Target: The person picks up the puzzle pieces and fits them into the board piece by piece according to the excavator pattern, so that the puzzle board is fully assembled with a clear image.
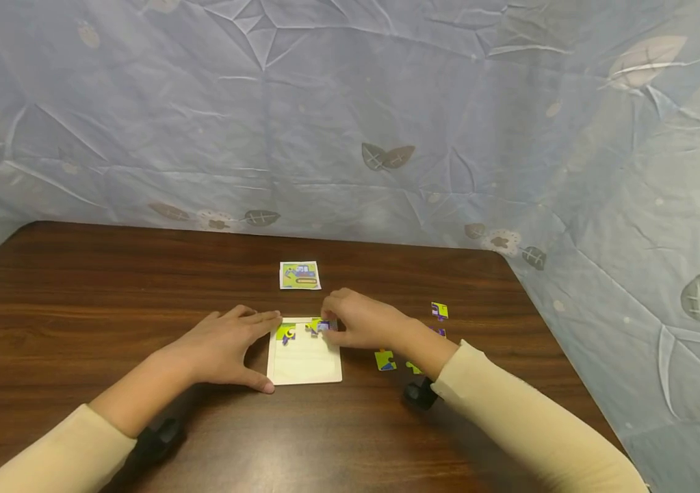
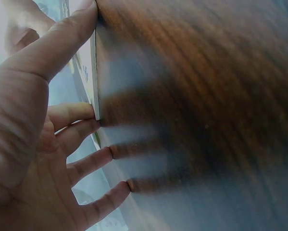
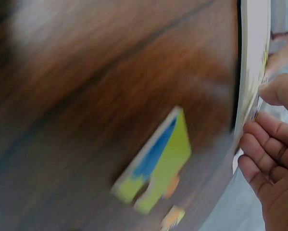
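Observation:
A pale square puzzle tray (image 1: 306, 363) lies on the table, with a green and purple puzzle piece (image 1: 285, 333) in its far left corner. My left hand (image 1: 217, 346) steadies the tray's left side, fingertips at the far corner and thumb at the near one. In the left wrist view, the fingers of that hand (image 2: 88, 166) are spread and fairly straight. Over the far right part of the tray, my right hand (image 1: 362, 320) pinches a green and purple puzzle piece (image 1: 315, 326) between thumb and fingers. Those fingers partly hide that piece and the tray's corner.
Beyond the tray lies a small picture card (image 1: 300, 275) showing a vehicle on green. Several loose pieces lie to the right, among them a green and blue one (image 1: 385, 360) and a farther one (image 1: 439, 311). A patterned grey cloth (image 1: 325, 123) hangs behind the wooden table (image 1: 140, 287).

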Motion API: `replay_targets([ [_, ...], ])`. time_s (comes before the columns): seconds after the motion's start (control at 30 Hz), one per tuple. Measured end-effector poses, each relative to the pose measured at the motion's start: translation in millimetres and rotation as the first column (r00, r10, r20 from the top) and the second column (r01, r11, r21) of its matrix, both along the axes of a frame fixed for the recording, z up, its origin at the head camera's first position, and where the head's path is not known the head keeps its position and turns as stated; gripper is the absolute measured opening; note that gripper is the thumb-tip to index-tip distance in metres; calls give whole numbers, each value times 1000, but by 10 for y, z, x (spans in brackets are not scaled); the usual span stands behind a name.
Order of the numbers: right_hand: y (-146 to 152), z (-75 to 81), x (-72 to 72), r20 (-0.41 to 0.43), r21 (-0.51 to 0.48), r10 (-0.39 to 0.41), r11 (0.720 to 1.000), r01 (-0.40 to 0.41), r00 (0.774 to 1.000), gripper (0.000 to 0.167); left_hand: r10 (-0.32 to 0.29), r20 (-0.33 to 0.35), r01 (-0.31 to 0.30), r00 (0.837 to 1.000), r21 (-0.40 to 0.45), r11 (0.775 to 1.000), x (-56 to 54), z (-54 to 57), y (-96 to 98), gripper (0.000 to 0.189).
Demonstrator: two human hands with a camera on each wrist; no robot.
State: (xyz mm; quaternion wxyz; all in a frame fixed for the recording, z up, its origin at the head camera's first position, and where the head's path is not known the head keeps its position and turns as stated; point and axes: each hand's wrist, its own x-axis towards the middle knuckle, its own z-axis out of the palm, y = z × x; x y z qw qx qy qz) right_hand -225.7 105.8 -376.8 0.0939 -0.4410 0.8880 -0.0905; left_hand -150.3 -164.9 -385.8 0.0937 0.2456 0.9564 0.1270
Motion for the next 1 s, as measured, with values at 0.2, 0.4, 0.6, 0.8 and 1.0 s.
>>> replay_targets([
  [0.2, -180, -37, 33, -37, 49, 19, 999, -17, 999, 30, -4, -1, 4, 1000, 0, 1000, -6, -11, -8, 114],
  [0.4, -248, -34, 64, -88, 91, 17, 996, -9, 996, 29, -7, -10, 7, 1000, -3, 1000, -11, -11, -10, 114],
  [0.6, -258, -41, 79, -114, 92, 9, 996, 1, 993, 26, -4, -4, 4, 1000, -4, 1000, -12, -3, -6, 113],
  [0.8, -274, -57, 83, -95, 95, 8, 995, 1, 995, 26, -1, 12, 1, 1000, -6, 1000, -9, -14, -12, 114],
  [1.0, -282, -62, 75, -111, 93, 20, 996, -9, 994, 26, -4, -9, 4, 1000, 1, 1000, -12, -26, -16, 113],
])
